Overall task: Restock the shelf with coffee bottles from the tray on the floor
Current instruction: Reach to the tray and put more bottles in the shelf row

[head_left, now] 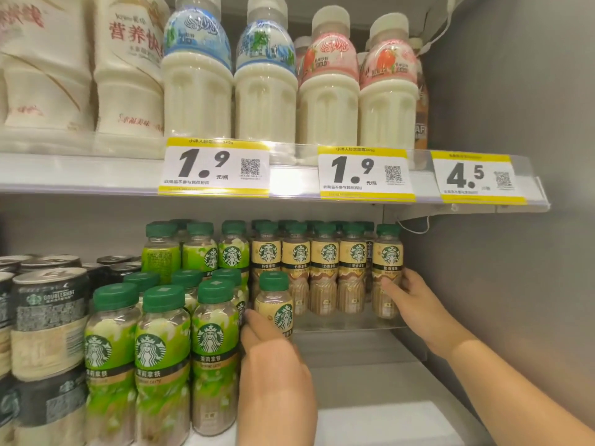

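The left hand (273,358) holds an upright cream bottle (274,304) on the lower shelf (354,378), fingers wrapped round its base. The back row (325,268) stands just behind it. The right hand (415,304) spreads its fingers against the row's end bottle (388,268).

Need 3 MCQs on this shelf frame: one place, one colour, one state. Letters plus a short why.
1. Where is the bottle under the left hand?
A. top shelf
B. in front of the cream-label row, beside the green-label bottles
C. on the cans

2. Cap colour of the cream-label row?
A. white
B. red
C. green

3. What is the right hand doing?
A. touching the rightmost cream-label bottle
B. hanging free
C. holding a price tag

Key: 1 B, it stands alone ahead of that row, next to the green-label bottles. 2 C, all caps are dark green. 3 A, its fingers rest on the end bottle.
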Demonstrator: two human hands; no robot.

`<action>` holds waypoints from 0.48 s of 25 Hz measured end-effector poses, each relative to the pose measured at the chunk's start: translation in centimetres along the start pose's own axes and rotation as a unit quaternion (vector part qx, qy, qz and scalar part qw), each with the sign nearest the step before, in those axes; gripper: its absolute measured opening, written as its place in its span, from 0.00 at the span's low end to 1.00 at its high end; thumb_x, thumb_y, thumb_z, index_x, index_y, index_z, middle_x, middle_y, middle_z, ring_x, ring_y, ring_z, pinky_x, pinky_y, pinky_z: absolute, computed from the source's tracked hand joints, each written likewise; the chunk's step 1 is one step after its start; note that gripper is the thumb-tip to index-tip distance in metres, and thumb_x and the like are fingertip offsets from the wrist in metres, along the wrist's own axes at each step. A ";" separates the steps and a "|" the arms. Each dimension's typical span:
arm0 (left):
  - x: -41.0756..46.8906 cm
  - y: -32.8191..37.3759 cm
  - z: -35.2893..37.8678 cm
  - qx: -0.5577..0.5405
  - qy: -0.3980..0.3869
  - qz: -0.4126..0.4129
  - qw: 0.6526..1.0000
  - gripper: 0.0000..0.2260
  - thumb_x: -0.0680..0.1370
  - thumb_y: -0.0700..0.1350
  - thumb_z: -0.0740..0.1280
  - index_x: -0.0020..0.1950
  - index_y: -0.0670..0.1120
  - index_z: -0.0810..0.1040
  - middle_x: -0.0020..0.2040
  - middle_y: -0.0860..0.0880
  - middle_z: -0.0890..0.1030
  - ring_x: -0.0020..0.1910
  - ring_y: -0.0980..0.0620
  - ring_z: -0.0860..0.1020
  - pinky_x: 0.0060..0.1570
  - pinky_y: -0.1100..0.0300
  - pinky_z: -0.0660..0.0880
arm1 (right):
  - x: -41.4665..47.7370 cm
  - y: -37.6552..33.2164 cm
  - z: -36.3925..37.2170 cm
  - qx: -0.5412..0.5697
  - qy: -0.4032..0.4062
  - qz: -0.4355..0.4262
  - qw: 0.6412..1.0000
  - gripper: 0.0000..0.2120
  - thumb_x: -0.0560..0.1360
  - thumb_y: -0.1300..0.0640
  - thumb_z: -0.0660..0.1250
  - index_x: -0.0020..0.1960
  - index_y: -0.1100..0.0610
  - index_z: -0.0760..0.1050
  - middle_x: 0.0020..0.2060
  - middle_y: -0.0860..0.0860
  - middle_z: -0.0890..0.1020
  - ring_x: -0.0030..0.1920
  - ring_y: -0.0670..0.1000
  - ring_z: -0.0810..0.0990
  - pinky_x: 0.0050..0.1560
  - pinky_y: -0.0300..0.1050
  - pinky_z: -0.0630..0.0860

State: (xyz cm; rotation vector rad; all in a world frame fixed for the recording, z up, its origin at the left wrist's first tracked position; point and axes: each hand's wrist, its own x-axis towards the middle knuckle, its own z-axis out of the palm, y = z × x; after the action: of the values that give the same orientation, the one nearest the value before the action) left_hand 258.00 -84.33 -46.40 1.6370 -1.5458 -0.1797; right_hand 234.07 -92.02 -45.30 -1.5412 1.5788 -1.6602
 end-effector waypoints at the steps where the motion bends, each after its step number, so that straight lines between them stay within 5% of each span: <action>1: -0.1 0.3 -0.4 0.036 -0.009 0.001 0.999 0.35 0.82 0.49 0.60 0.78 0.39 0.40 0.75 0.45 0.59 0.66 0.49 0.74 0.58 0.61 0.71 | -0.3 0.2 0.1 -0.001 -0.003 0.003 1.000 0.20 0.78 0.44 0.64 0.68 0.48 0.68 0.59 0.44 0.79 0.60 0.48 0.78 0.66 0.53 0.72; 5: -0.9 0.2 -1.3 0.090 -0.049 -0.002 0.995 0.35 0.82 0.52 0.61 0.78 0.39 0.43 0.72 0.46 0.64 0.64 0.49 0.76 0.55 0.61 0.73 | -0.5 0.5 0.3 -0.015 0.011 -0.007 1.000 0.17 0.78 0.46 0.66 0.65 0.47 0.70 0.57 0.44 0.80 0.58 0.49 0.78 0.65 0.55 0.74; 8: -1.8 -0.6 -1.3 0.135 -0.089 -0.021 0.987 0.26 0.81 0.55 0.60 0.71 0.42 0.55 0.66 0.48 0.69 0.64 0.50 0.75 0.57 0.62 0.72 | -0.5 0.6 0.4 -0.033 0.028 -0.027 0.999 0.07 0.78 0.52 0.67 0.53 0.42 0.73 0.52 0.43 0.81 0.56 0.49 0.79 0.62 0.53 0.75; 12: -0.2 -1.4 -1.1 0.159 -0.174 -0.069 0.969 0.16 0.82 0.49 0.63 0.65 0.42 0.69 0.64 0.45 0.76 0.64 0.45 0.76 0.57 0.58 0.73 | 0.0 0.9 0.6 -0.048 0.052 -0.015 0.997 0.18 0.75 0.51 0.71 0.63 0.53 0.72 0.55 0.49 0.81 0.56 0.53 0.80 0.61 0.58 0.76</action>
State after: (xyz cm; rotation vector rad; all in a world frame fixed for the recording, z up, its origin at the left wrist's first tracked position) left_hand 259.65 -83.85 -46.69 2.0525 -1.7926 -0.3217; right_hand 234.23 -92.55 -46.27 -1.5553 1.7195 -1.7311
